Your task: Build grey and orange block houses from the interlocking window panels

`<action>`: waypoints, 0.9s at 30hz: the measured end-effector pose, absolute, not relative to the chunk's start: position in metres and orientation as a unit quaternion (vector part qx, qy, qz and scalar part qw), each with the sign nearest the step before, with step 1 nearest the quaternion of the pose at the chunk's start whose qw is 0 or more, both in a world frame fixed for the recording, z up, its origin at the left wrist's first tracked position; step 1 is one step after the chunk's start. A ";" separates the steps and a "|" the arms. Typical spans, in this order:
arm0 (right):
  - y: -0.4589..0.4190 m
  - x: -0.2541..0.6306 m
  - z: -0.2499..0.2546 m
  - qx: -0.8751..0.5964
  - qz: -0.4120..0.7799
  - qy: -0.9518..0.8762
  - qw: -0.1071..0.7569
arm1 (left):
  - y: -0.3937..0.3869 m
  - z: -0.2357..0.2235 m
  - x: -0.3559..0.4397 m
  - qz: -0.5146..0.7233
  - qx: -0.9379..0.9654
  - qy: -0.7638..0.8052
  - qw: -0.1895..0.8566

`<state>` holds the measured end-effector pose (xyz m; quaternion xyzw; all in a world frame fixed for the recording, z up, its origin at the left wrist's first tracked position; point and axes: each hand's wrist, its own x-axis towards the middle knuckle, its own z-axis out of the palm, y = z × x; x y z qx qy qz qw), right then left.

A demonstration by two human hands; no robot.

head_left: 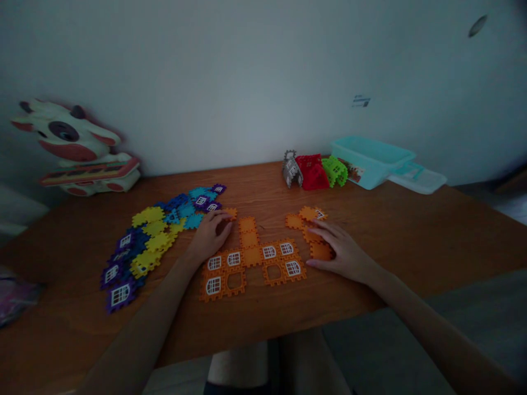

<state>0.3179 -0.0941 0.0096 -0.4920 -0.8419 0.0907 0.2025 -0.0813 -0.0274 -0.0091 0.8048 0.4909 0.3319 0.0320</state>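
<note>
Flat orange interlocking tiles [252,257] lie joined in front of me, with a column rising from a wider row. Several hold white window inserts, and two have open holes. My left hand [211,235] rests left of the column, its fingers curved and thumb apart; the fingertips are by a single orange tile [232,213]. To the right, my right hand [342,251] spreads its thumb and fingers around a loose orange tile [320,252] that lies on the table. Its fingertips overlap more orange tiles [295,221] beside it. Whether either hand presses on a tile, I cannot tell.
Yellow, blue and purple tiles [152,241] are heaped at left. A cow-shaped toy keyboard [88,151] stands behind them. Grey [291,169], red [313,172] and green [335,171] built pieces stand near a turquoise bin [370,159] and its lid [424,180] on the wooden table [395,230].
</note>
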 end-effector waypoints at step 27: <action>-0.074 0.326 0.021 -0.680 0.096 -0.659 0.305 | -0.027 -0.002 -0.082 0.506 0.618 0.561 0.216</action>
